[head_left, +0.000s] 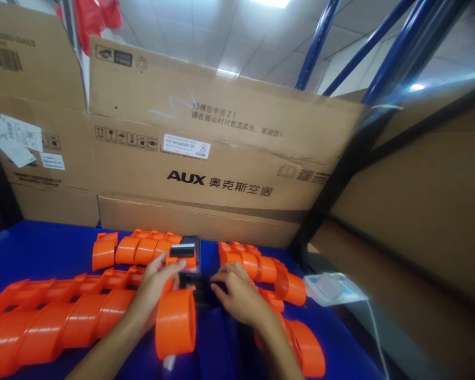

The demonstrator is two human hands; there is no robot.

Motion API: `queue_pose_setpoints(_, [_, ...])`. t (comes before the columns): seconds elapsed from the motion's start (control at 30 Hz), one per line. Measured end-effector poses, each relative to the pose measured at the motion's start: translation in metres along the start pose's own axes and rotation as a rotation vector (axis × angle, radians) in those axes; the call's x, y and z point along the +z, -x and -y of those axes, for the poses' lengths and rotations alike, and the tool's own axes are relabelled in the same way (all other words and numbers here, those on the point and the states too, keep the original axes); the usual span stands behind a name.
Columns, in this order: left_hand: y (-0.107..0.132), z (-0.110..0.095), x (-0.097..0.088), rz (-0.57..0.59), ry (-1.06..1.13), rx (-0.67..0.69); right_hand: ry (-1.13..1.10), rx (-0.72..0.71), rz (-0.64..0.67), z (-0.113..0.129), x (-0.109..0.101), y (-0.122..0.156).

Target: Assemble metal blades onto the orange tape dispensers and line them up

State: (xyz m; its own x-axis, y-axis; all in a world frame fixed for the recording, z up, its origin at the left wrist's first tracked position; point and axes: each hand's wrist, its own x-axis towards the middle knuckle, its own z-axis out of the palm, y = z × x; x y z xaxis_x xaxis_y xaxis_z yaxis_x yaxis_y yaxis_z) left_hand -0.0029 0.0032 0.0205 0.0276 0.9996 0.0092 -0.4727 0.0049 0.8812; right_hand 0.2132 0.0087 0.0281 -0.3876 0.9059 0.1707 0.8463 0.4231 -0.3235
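With closed fingers the left hand holds the orange dispenser above the blue tabletop, its long axis running forward to a toothed strip, just left of the right hand, whose loosely bent fingers may hold something, I cannot tell.

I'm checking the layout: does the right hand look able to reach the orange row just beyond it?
Probably yes: the right hand is close to that orange row, with nothing visible between them.
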Motion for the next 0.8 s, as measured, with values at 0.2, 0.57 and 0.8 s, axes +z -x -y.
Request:
queue_pose_setpoints(0.2, [0.003, -0.003, 0.004, -0.002, 0.003, 0.019, 0.020, 0.026, 0.022, 0.002, 0.008, -0.001])
queue_pose_setpoints(0.57, [0.001, 0.008, 0.005, 0.073, -0.004, 0.029, -0.517, 0.039, -0.349, 0.007, 0.001, -0.005])
queue_pose_setpoints(0.8, [0.005, 0.014, 0.007, 0.190, -0.047, 0.058, -0.842, 0.031, -0.518, 0.027, 0.020, -0.001])
